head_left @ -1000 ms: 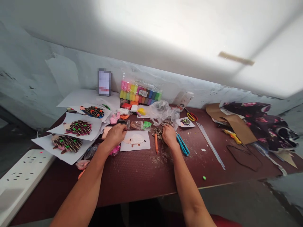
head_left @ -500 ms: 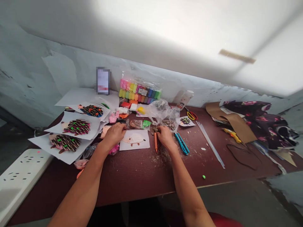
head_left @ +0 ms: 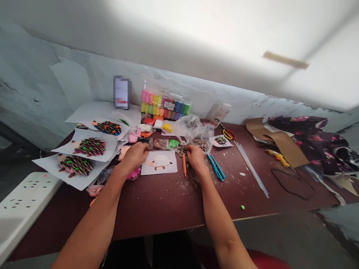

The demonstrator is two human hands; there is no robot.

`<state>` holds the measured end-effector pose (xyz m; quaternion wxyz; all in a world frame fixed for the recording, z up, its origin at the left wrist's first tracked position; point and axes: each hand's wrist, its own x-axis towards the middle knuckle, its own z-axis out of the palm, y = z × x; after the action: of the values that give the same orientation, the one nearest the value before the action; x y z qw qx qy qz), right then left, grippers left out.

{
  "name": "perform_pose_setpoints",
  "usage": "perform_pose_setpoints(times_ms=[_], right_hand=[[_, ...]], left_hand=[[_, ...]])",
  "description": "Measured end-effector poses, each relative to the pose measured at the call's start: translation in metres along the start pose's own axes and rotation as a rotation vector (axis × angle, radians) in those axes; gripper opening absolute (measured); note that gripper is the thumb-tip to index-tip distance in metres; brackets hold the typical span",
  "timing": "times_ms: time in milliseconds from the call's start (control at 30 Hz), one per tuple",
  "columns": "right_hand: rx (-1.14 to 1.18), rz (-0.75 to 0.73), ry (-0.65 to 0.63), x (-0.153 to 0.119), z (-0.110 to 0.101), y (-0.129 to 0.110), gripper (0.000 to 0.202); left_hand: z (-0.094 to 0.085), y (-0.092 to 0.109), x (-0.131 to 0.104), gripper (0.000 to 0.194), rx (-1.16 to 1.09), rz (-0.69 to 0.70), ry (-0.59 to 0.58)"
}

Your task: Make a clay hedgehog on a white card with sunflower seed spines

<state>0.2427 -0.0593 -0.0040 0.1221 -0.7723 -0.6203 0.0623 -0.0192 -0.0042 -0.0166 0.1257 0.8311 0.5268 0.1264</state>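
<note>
Your white paper sheet (head_left: pixel 172 170), bearing a flat, cream clay hedgehog (head_left: pixel 159 160), lies face up on the dark red tabletop (head_left: pixel 157 213). Your left hand (head_left: pixel 135 156) is at its upper left corner, fingers curled inward; whether they press on the paper or pinch anything cannot be told. Your right hand (head_left: pixel 196 158) is right of the sheet, fingertips bunched at the small, striped, dark and pale seeds (head_left: pixel 181 150). Whether a seed is gripped cannot be confirmed. Your hands are well apart.

Right of the sheet, between it and your right hand, lies an orange, pen-like tool (head_left: pixel 184 166); farther right is a blue-handled cutter (head_left: pixel 216 168). Just beyond the sheet's far edge are brown and green clay packets (head_left: pixel 161 144); a crumpled clear plastic bag (head_left: pixel 186 127) sits beyond its far right corner.

Handling assessment: the seeds should prove light, hard and rather slick, apt to skid or flick away if you squeeze the tapered tips. Take one at a time across its broad middle, with thumb and forefinger. The paper is likely thin and easily slid or creased; steady it by a bare corner. The clay looks soft and could dent, so keep your fingers off the body.
</note>
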Motion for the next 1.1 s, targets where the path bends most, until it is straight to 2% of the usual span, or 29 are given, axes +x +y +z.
perform_pose_setpoints(times_ms=[233, 433, 600, 700, 933, 1100], right_hand=[[0.104, -0.011, 0.124, -0.002, 0.003, 0.004, 0.020], [0.430, -0.110, 0.216, -0.003, 0.009, 0.002, 0.020], [0.781, -0.103, 0.136, -0.003, 0.018, -0.005, 0.023], [0.882, -0.098, 0.088, -0.005, 0.018, -0.009, 0.021], [0.819, -0.177, 0.020, -0.016, 0.020, -0.030, 0.014], [0.666, -0.287, 0.086, -0.020, 0.009, -0.049, 0.015]], left_hand=[[-0.002, 0.000, 0.000, 0.028, -0.014, 0.018, 0.029], [-0.002, -0.003, 0.002, 0.030, -0.022, 0.029, 0.025], [-0.001, -0.005, 0.004, 0.031, -0.025, 0.038, 0.024], [-0.001, -0.005, 0.005, 0.031, -0.022, 0.035, 0.018], [0.000, -0.005, 0.005, 0.029, -0.053, 0.001, 0.050], [-0.003, -0.006, 0.006, 0.028, -0.094, 0.012, 0.053]])
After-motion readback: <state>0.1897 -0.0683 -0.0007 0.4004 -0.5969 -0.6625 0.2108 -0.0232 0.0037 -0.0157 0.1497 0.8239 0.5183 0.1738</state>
